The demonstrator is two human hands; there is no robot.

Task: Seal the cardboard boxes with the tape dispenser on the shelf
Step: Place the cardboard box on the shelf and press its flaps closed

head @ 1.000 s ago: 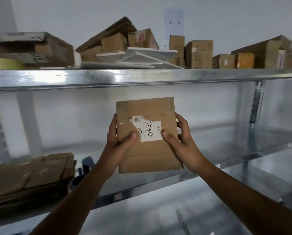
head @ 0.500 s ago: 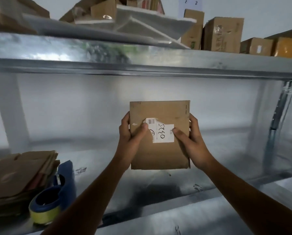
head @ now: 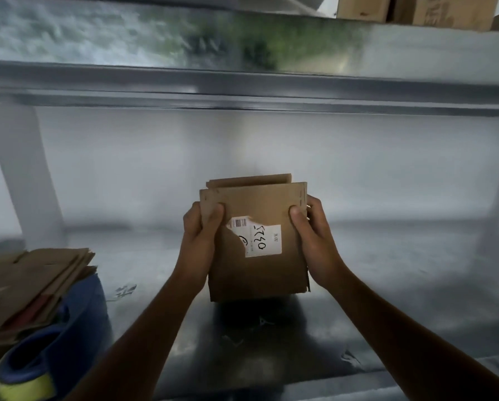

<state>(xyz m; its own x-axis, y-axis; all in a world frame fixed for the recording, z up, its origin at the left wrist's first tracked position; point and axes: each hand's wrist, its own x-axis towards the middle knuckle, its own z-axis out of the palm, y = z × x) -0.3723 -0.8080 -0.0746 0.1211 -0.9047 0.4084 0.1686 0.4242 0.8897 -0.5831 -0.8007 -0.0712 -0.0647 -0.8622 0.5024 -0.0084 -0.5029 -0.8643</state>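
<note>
A flattened brown cardboard box [head: 260, 273] with a torn white label stands upright over the metal shelf [head: 387, 308]. Its far panel shows a little apart behind the near one at the top. My left hand [head: 200, 238] grips its left edge, thumb on the front face. My right hand [head: 312, 235] grips the right edge the same way. The blue tape dispenser [head: 57, 351] with a yellow tape roll lies at the shelf's front left, well away from both hands.
A stack of flattened cardboard [head: 25, 287] lies at the left, partly over the dispenser. The upper shelf's steel beam [head: 242, 82] crosses above. Brown boxes [head: 416, 10] stand on that upper shelf at the top right. A white upright post [head: 22, 175] rises at the left.
Both hands have carried the box down and into the shelf bay, and my view has moved closer and lower. The box's panels have begun to part at the top.
</note>
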